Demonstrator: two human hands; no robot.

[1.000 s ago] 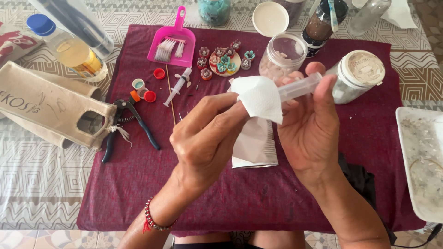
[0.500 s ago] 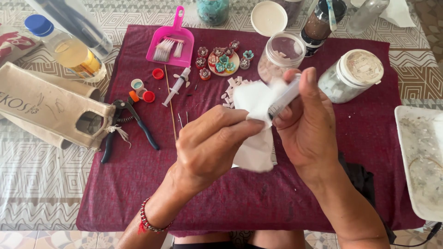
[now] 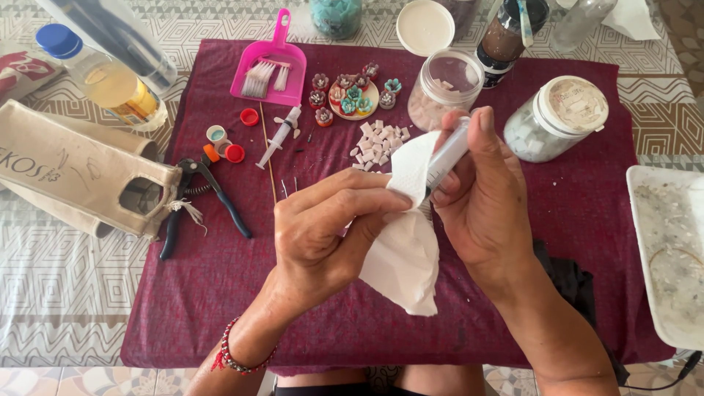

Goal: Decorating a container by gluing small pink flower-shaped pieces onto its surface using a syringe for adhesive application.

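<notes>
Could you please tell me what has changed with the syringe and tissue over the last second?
The right hand has tipped the syringe from pointing right to nearly upright, its tip drawn down into the tissue pinched by the left hand. Both grips, and the jars and pliers, stayed put.

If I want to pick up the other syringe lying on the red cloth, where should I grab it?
Pinch the spare syringe around the middle of its clear barrel, coming straight down from above. It lies flat and slanted on the maroon cloth, so its long sides are free. Keep clear of the thin stick beside it and the small caps to its left.
</notes>
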